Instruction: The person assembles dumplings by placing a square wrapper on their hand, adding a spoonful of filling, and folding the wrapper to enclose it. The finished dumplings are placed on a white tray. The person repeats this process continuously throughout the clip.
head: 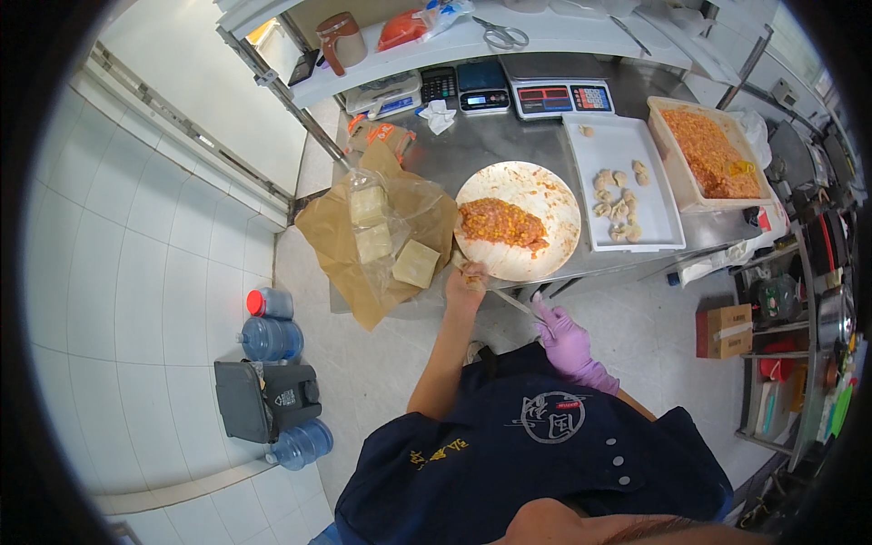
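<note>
My bare left hand (pixel 466 289) holds a dough wrapper (pixel 471 278) at the near left rim of a round white plate (pixel 558 235). On that plate lies a mound of orange-pink minced filling (pixel 504 223) with yellow corn kernels. My right hand (pixel 567 340), in a purple glove, grips a thin flat spatula-like tool (pixel 512 301). Its tip reaches toward the wrapper; whether they touch is unclear. Left of the plate, stacks of square wrappers (pixel 416 263) lie on brown paper (pixel 327 225), some inside a clear plastic bag (pixel 368 204).
A white tray (pixel 630 139) holds several folded dumplings (pixel 618 204). Beside it stands a tub (pixel 712 153) of more filling. Scales (pixel 562 92) and a calculator (pixel 438 84) line the back under a shelf (pixel 449 54) bearing scissors (pixel 502 34). Water jugs (pixel 272 338) stand on the floor at left.
</note>
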`<move>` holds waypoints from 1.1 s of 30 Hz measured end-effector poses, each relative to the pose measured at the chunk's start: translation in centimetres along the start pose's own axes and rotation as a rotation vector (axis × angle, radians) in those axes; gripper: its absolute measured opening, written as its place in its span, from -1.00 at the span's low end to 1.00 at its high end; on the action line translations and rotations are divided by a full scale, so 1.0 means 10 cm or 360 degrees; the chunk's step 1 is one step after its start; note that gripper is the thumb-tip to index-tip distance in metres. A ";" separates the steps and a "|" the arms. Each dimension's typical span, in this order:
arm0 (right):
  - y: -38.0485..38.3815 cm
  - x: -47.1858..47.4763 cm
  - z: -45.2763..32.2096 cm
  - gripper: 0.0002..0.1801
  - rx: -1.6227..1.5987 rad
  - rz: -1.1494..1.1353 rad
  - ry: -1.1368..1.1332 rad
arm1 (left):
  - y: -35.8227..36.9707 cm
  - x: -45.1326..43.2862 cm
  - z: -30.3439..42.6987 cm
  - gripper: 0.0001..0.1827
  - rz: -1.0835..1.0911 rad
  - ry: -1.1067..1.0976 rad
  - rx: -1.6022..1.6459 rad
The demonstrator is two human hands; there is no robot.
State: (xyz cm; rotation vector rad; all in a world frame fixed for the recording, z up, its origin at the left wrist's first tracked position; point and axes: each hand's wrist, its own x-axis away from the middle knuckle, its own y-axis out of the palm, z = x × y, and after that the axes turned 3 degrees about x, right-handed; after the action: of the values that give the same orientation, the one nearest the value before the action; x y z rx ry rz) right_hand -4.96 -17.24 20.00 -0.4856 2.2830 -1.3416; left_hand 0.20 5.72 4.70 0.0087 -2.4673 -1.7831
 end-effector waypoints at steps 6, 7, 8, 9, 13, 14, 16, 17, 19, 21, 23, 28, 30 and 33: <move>0.13 -0.24 0.07 -0.41 -0.0282 0.0121 0.0184 | 0.84 0.25 -1.24 -0.69 0.0572 -0.0295 -0.0995; 0.20 -0.26 0.10 -0.44 -0.0221 0.0130 0.0116 | 0.61 0.24 -1.24 -0.70 0.0480 -0.0284 -0.0927; 0.23 -0.28 0.10 -0.56 -0.0347 0.0164 0.0154 | 0.33 0.21 -1.21 -0.71 0.0389 -0.0264 -0.0858; 0.29 -0.29 0.13 -0.61 -0.0436 0.0244 0.0179 | 0.17 0.20 -1.22 -0.71 0.0300 -0.0242 -0.0790; 0.41 -0.36 0.26 -0.82 -0.0763 0.0472 0.0392 | 0.58 0.27 -1.59 -0.75 0.0516 0.0619 -0.1895; 0.39 -0.36 0.29 -0.81 -0.0868 0.0389 0.0500 | 0.56 0.28 -1.55 -0.75 0.0478 0.0583 -0.2258; 0.34 -0.38 0.34 -0.79 -0.0966 0.0301 0.0638 | 0.50 0.32 -1.41 -0.74 0.0365 0.0480 -0.2984; 0.32 -0.38 0.38 -0.79 -0.0959 0.0294 0.0667 | 0.48 0.34 -1.36 -0.74 0.0167 0.0447 -0.3112; 0.25 -0.40 0.43 -0.79 -0.0899 0.0234 0.0696 | 0.47 0.38 -1.31 -0.72 -0.0242 0.0382 -0.3343; 0.14 -0.40 0.49 -0.79 -0.0789 0.0137 0.0705 | 0.49 0.39 -1.32 -0.72 -0.0506 0.0359 -0.3323; 0.05 -0.37 0.53 -0.78 -0.0793 0.0098 0.0570 | 0.55 0.38 -1.35 -0.71 -0.0660 0.0186 -0.3315; 0.06 -0.23 0.86 -0.79 -0.1140 0.0296 0.0351 | 0.51 0.19 -1.41 -0.70 -0.0407 -0.0400 -0.3227; 0.00 -0.17 0.99 -0.80 -0.1235 0.0720 0.0356 | 0.38 0.05 -1.53 -0.68 -0.0290 -0.0522 -0.2610; -0.28 0.01 1.25 -0.79 -0.1588 0.0747 0.0994 | 0.23 -0.11 -1.75 -0.64 -0.0087 -0.0518 -0.2188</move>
State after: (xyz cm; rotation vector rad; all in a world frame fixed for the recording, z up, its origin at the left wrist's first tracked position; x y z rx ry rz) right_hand 1.93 -27.63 17.12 0.2488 3.2062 -0.0275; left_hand 2.82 -10.09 12.29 -0.3206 -0.8485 -3.2104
